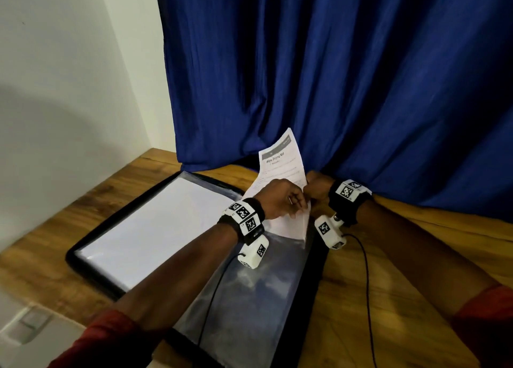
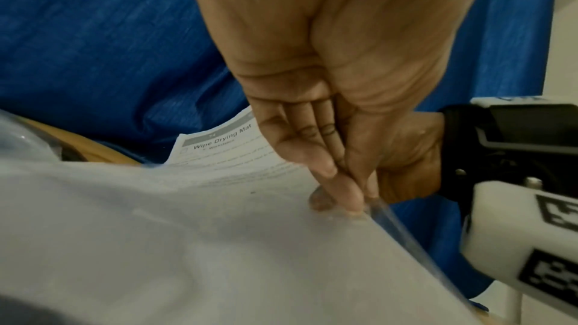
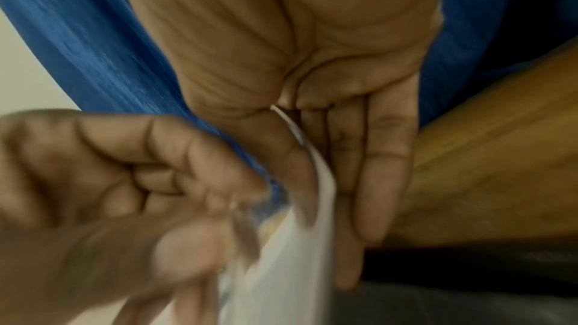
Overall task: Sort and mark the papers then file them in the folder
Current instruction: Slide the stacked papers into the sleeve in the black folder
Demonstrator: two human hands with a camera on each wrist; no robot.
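A black folder (image 1: 72, 257) lies open on the wooden table, with a white sheet in its left pocket. A printed sheet headed "Wipe Drying Mat" (image 1: 281, 163) stands tilted over the right-hand clear sleeve (image 1: 249, 298), its lower part inside the sleeve's top. My left hand (image 1: 301, 206) pinches the sleeve's upper edge (image 2: 384, 214) between thumb and fingers (image 2: 328, 172). Just behind it, my right hand (image 1: 312, 186) pinches the sheet's right edge (image 3: 325, 182) between thumb and straight fingers (image 3: 384, 182). The sheet's bottom is hidden behind the hands.
A blue curtain (image 1: 333, 76) hangs right behind the hands, down to the table. A white wall (image 1: 69, 76) stands to the left. Bare wooden tabletop (image 1: 416, 270) lies right of the folder. Camera cables (image 1: 366, 284) trail across the folder and table.
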